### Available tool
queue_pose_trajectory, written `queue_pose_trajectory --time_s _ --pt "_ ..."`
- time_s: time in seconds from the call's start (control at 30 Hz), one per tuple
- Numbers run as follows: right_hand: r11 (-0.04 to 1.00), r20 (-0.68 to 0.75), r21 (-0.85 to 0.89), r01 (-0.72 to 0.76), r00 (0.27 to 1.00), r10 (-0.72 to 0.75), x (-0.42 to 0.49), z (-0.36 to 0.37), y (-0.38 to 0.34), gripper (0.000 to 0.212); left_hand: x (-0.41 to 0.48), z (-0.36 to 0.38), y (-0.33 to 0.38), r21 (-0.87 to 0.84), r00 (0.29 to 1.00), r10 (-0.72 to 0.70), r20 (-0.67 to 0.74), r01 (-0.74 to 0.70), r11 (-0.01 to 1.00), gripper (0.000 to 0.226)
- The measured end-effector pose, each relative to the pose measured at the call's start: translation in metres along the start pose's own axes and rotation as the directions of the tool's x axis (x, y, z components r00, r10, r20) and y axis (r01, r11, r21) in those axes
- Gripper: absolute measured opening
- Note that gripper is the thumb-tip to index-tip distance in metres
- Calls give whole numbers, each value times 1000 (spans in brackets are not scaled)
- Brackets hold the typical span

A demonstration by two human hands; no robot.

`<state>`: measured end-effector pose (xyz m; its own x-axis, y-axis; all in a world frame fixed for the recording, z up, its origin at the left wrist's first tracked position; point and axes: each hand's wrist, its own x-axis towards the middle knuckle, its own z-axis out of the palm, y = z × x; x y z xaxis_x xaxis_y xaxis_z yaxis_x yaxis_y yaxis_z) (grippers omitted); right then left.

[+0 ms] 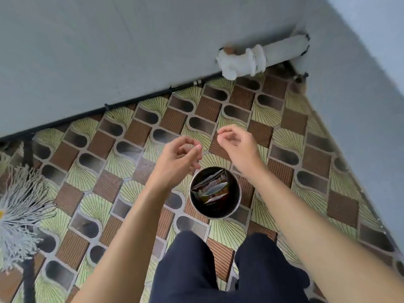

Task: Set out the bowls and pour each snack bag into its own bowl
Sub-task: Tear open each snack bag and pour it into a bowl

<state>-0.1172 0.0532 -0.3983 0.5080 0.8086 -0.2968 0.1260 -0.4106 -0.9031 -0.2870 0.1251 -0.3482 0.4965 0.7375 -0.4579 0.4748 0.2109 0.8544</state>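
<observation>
patterned floor (109,193): round metal-rimmed bin (215,217) holds several snack bags (211,189).

floor (273,119): green-brown geometric | wall (109,51): grey | pipe (282,49): white | trousers (188,270): navy | bowl (236,200): dark

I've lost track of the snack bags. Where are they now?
In the head view, the snack bags lie inside the round metal container on the patterned floor, centre frame, just below the left hand and right hand.
</observation>
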Motion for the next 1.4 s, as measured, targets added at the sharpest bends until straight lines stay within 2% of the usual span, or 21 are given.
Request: queue_pose_trajectory --time_s 0.17,0.33,0.43,0.6,0.8,1.03,1.2,1.4 --pt "986 -88 61 157 985 -152 -30 -45 -135 9 -48 -39 123 32 989 142 -47 -141 990 10" --pt "959 -168 82 273 952 -256 -80 -102 -269 9 -102 -76 252 26 955 294 -31 -293 956 8" --pt "927 -249 85 366 908 -336 -113 -139 -335 8 -131 -86 323 37 909 417 6 -417 908 8" --pt "857 -394 80 510 806 -442 -161 -201 -398 7 -161 -71 410 23 778 622 89 -626 779 4" --pt "820 -584 15 573 671 -458 -222 -284 -402 6 -186 5 468 -63 646 723 243 -734 677 5" --pt "839 -784 -34 543 506 -359 -280 -382 -347 5 -206 130 495 -154 528 746 406 -765 626 4" --pt "864 -874 -25 503 409 -264 -295 -450 -304 6 -201 217 508 -184 527 727 440 -739 648 6" --pt "901 -914 7 434 369 -171 -286 -512 -258 5 -178 295 517 -167 571 674 469 -692 703 6"
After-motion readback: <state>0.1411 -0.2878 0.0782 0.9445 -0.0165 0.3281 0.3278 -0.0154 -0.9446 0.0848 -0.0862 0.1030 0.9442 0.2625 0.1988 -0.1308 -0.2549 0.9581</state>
